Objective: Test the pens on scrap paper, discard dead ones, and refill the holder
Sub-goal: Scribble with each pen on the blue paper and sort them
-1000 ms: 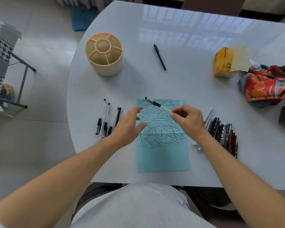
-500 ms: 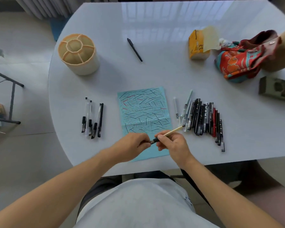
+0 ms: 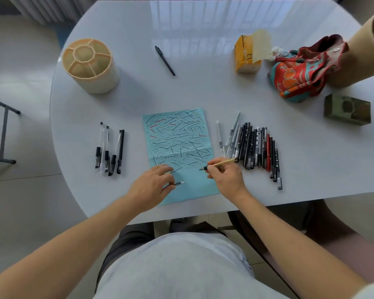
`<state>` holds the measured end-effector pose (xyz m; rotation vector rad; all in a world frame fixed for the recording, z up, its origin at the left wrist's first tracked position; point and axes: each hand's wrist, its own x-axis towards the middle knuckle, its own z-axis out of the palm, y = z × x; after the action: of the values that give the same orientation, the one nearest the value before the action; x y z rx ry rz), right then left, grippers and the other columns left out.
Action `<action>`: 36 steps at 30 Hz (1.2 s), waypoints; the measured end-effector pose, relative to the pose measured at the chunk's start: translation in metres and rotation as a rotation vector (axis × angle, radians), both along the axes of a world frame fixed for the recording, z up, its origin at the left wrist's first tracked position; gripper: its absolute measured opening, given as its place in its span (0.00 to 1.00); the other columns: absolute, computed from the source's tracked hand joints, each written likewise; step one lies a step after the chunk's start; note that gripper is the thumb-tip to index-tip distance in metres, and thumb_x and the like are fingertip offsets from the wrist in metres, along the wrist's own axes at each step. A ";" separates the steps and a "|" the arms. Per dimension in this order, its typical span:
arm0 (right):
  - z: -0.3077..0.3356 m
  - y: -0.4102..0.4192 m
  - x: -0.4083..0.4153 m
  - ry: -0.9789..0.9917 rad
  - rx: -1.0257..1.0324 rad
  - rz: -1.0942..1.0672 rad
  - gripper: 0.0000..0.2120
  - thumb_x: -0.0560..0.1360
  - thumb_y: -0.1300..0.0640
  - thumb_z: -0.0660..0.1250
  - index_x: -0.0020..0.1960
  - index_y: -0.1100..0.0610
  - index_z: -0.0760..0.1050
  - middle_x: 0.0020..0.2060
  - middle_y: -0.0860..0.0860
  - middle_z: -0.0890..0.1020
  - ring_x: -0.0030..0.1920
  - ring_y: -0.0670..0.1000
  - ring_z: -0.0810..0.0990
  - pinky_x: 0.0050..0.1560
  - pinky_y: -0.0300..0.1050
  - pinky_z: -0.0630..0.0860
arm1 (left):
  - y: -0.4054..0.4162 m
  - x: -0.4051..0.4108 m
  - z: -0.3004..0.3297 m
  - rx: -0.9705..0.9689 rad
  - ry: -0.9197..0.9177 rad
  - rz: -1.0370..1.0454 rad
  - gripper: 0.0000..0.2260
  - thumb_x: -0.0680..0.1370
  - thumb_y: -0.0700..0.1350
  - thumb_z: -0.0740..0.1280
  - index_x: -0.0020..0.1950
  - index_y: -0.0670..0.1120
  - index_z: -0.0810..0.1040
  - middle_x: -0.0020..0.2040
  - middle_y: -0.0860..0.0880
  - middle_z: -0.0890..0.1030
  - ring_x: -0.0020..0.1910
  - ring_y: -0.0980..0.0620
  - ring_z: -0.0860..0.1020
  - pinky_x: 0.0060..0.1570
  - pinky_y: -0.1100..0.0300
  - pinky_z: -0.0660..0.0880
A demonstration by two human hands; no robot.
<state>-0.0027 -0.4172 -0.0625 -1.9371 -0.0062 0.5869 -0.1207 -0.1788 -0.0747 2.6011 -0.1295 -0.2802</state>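
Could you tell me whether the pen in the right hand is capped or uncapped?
Uncapped: the pen shows a bare tip, and the left hand holds its cap.

Most of the pen cap (image 3: 178, 183) was tucked under the left hand (image 3: 152, 186), only its clip end poking out. The right hand (image 3: 226, 180) covered the middle of the tan pen (image 3: 222, 163), and I couldn't tell whether its tip touched the blue paper (image 3: 190, 186). The cardboard tube (image 3: 362, 50) ran off the right edge. Print on the tissue pack (image 3: 245, 57) was too small to read, and the pile of pens (image 3: 255, 145) overlapped too much to count
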 end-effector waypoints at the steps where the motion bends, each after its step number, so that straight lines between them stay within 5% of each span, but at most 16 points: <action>1: -0.004 0.006 -0.001 -0.038 -0.040 0.019 0.08 0.77 0.59 0.71 0.44 0.47 0.82 0.37 0.50 0.86 0.39 0.51 0.87 0.43 0.50 0.85 | -0.002 0.001 -0.002 0.012 0.029 0.000 0.08 0.80 0.52 0.66 0.52 0.49 0.81 0.69 0.48 0.75 0.71 0.47 0.69 0.68 0.52 0.69; 8: -0.016 0.018 -0.010 -0.268 -0.171 0.164 0.04 0.75 0.51 0.70 0.47 0.46 0.84 0.34 0.38 0.83 0.37 0.41 0.83 0.41 0.39 0.82 | -0.004 -0.007 -0.003 -0.004 0.107 0.031 0.10 0.81 0.53 0.65 0.53 0.49 0.82 0.75 0.50 0.69 0.77 0.49 0.62 0.74 0.52 0.62; 12: -0.013 0.011 -0.001 -0.272 -0.239 0.096 0.09 0.74 0.54 0.70 0.37 0.43 0.77 0.31 0.39 0.81 0.37 0.36 0.81 0.35 0.26 0.73 | -0.003 -0.005 -0.001 -0.028 0.104 0.068 0.10 0.82 0.51 0.64 0.54 0.48 0.82 0.74 0.52 0.70 0.76 0.52 0.65 0.72 0.56 0.63; 15: -0.010 0.006 0.001 -0.150 -0.175 0.040 0.08 0.75 0.58 0.71 0.41 0.46 0.80 0.33 0.46 0.83 0.36 0.43 0.83 0.36 0.32 0.77 | -0.003 -0.002 0.001 -0.049 0.104 0.087 0.10 0.82 0.50 0.63 0.54 0.49 0.82 0.73 0.53 0.72 0.74 0.53 0.66 0.70 0.57 0.64; 19: 0.003 0.012 -0.004 0.108 0.202 -0.085 0.04 0.76 0.62 0.70 0.45 0.58 0.83 0.38 0.57 0.86 0.37 0.55 0.84 0.40 0.49 0.83 | -0.005 0.001 0.005 -0.082 0.093 0.141 0.09 0.82 0.52 0.64 0.54 0.50 0.81 0.70 0.53 0.75 0.71 0.54 0.70 0.66 0.58 0.68; 26: 0.013 0.026 -0.018 0.226 0.314 -0.011 0.03 0.79 0.68 0.68 0.48 0.65 0.81 0.38 0.60 0.85 0.38 0.55 0.85 0.39 0.45 0.82 | -0.017 0.008 0.018 -0.103 0.006 0.145 0.08 0.81 0.52 0.64 0.52 0.50 0.80 0.59 0.53 0.80 0.60 0.54 0.75 0.57 0.61 0.70; 33: 0.013 0.031 -0.025 0.281 0.291 -0.005 0.04 0.79 0.60 0.71 0.49 0.60 0.84 0.35 0.56 0.83 0.34 0.50 0.81 0.44 0.52 0.85 | -0.023 0.017 0.030 -0.105 -0.008 0.180 0.06 0.82 0.48 0.64 0.52 0.48 0.78 0.45 0.53 0.77 0.46 0.52 0.73 0.43 0.58 0.71; 36: 0.013 0.039 -0.029 0.270 0.270 -0.007 0.05 0.80 0.59 0.71 0.48 0.60 0.84 0.33 0.55 0.82 0.33 0.50 0.80 0.40 0.47 0.83 | -0.022 0.013 0.032 -0.103 0.011 0.217 0.05 0.82 0.46 0.64 0.51 0.46 0.79 0.45 0.51 0.77 0.45 0.51 0.73 0.43 0.55 0.73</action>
<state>-0.0313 -0.3786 -0.0491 -1.5859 0.0883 0.7973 -0.1082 -0.2009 -0.0431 2.4839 0.1379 -0.2045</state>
